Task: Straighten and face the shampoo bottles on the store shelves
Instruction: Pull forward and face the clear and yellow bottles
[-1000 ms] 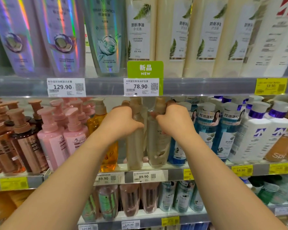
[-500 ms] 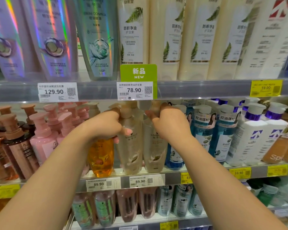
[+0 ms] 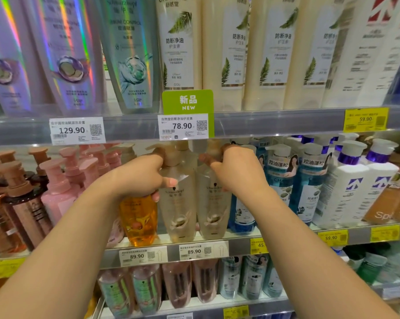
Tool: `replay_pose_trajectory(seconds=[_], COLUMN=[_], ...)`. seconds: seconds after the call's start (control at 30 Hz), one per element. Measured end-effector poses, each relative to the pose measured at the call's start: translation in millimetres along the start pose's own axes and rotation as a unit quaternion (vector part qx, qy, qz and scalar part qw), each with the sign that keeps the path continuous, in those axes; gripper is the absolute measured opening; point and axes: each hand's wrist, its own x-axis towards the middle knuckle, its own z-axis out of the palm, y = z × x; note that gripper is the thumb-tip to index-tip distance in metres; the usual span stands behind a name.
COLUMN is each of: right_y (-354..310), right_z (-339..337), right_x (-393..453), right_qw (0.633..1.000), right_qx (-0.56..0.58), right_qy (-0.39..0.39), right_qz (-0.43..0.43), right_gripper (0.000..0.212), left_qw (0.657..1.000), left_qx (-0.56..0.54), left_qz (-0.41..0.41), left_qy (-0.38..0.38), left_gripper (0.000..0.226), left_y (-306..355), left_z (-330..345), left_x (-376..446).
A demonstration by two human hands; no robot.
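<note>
Two beige bottles [image 3: 179,199] at the middle shelf's [image 3: 240,246] front edge already face forward. Left hand [image 3: 141,178] grips one's neck, right hand [image 3: 236,173] the other's [image 3: 213,203]. Neighbouring rows look untouched, so much remains.

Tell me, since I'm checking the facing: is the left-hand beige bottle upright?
Upright: the left beige bottle stands on the shelf edge, label forward, left hand at its neck.

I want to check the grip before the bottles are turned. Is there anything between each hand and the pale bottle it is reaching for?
Nothing visible is in the way. The left hand is already closed on the neck of the left pale bottle, and the right hand on the neck of the right pale bottle. The orange bottle stands beside them, partly under the left hand.
</note>
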Motion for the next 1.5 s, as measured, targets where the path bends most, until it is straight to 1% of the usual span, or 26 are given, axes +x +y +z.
replay_pose_trajectory(seconds=[0.03, 0.07, 0.1, 0.13, 0.2, 0.23, 0.3, 0.33, 0.43, 0.5, 0.53, 0.57, 0.67, 0.77, 0.93, 1.0, 1.07, 1.17, 1.23, 1.27, 1.3, 1.37, 1.4, 1.47, 1.5], right_y=[4, 9, 15, 22, 34, 39, 44, 44, 38, 36, 37, 39, 41, 41, 38, 37, 35, 35, 34, 34, 34, 31, 28, 17, 10], right_z=[-3, -6, -10, -14, -19, -20, -20, -19, -16, -11, -9, -7, -12, -20, -27, -29, -29, -28, -26, -23, -20, -13, -10, -7, -6], right_x=[-2, -5, -11, -19, -33, -37, -37, -35, -21, -13, -10, -8, -6, -5, -7, -8, -9, -13, -19, -23, -27, -37, -42, -53, -57], right_qw=[1.0, 0.998, 0.996, 0.99, 0.976, 0.972, 0.971, 0.973, 0.985, 0.99, 0.991, 0.991, 0.991, 0.994, 0.993, 0.993, 0.993, 0.992, 0.989, 0.987, 0.984, 0.976, 0.971, 0.96, 0.954], right_qx=[0.025, 0.053, 0.073, 0.078, 0.05, 0.036, 0.023, 0.009, -0.046, -0.051, -0.052, -0.057, -0.064, -0.026, -0.028, -0.038, -0.054, -0.067, -0.075, -0.083, -0.09, -0.091, -0.085, -0.041, -0.012], right_qy=[0.001, 0.019, 0.059, 0.114, 0.21, 0.23, 0.231, 0.221, 0.151, 0.095, 0.077, 0.068, 0.077, 0.084, 0.077, 0.069, 0.061, 0.06, 0.069, 0.085, 0.108, 0.163, 0.198, 0.267, 0.295], right_qz=[0.003, 0.0, -0.003, -0.002, 0.021, 0.034, 0.051, 0.057, 0.074, 0.093, 0.1, 0.104, 0.089, 0.068, 0.081, 0.085, 0.086, 0.088, 0.103, 0.108, 0.111, 0.114, 0.106, 0.069, 0.045], right_gripper=[0.051, 0.047, 0.04, 0.032, 0.027, 0.026, 0.025, 0.028, 0.036, 0.046, 0.05, 0.05, 0.036, 0.03, 0.019, 0.019, 0.022, 0.026, 0.036, 0.041, 0.046, 0.057, 0.058, 0.051, 0.043], left_qw=[1.0, 0.999, 0.999, 0.998, 0.996, 0.995, 0.995, 0.995, 0.995, 0.994, 0.994, 0.994, 0.995, 0.996, 0.996, 0.996, 0.996, 0.994, 0.99, 0.986, 0.981, 0.966, 0.955, 0.939, 0.936], left_qx=[-0.013, -0.03, -0.048, -0.065, -0.088, -0.095, -0.097, -0.086, -0.007, 0.007, 0.006, 0.006, 0.005, -0.005, -0.017, -0.028, -0.025, 0.002, 0.005, 0.001, -0.012, -0.065, -0.089, -0.093, -0.086], left_qz=[0.002, 0.004, 0.005, 0.004, -0.004, -0.011, -0.014, -0.014, -0.024, -0.029, -0.033, -0.038, -0.051, -0.059, -0.06, -0.059, -0.054, -0.026, 0.005, 0.019, 0.03, 0.048, 0.05, 0.034, 0.022], left_qy=[-0.006, -0.011, -0.016, -0.019, -0.016, -0.008, 0.021, 0.04, 0.095, 0.105, 0.102, 0.098, 0.081, 0.071, 0.07, 0.065, 0.067, 0.103, 0.142, 0.165, 0.191, 0.247, 0.277, 0.33, 0.341], left_gripper=[0.029, 0.028, 0.028, 0.028, 0.028, 0.029, 0.036, 0.038, 0.048, 0.049, 0.049, 0.049, 0.048, 0.048, 0.046, 0.046, 0.052, 0.062, 0.071, 0.07, 0.064, 0.043, 0.033, 0.019, 0.015], left_y=[0, -1, -1, -1, 0, 3, 10, 13, 19, 21, 22, 23, 23, 22, 22, 22, 19, 8, -1, -7, -13, -28, -36, -53, -62], left_z=[1, 2, 3, 4, 7, 9, 15, 18, 26, 27, 25, 24, 21, 19, 19, 19, 19, 20, 20, 20, 19, 15, 12, 7, 6], left_x=[1, 2, 3, 4, 2, 1, -2, -2, 1, 4, 4, 5, 8, 11, 7, 4, 1, -5, -12, -16, -21, -31, -36, -45, -49])
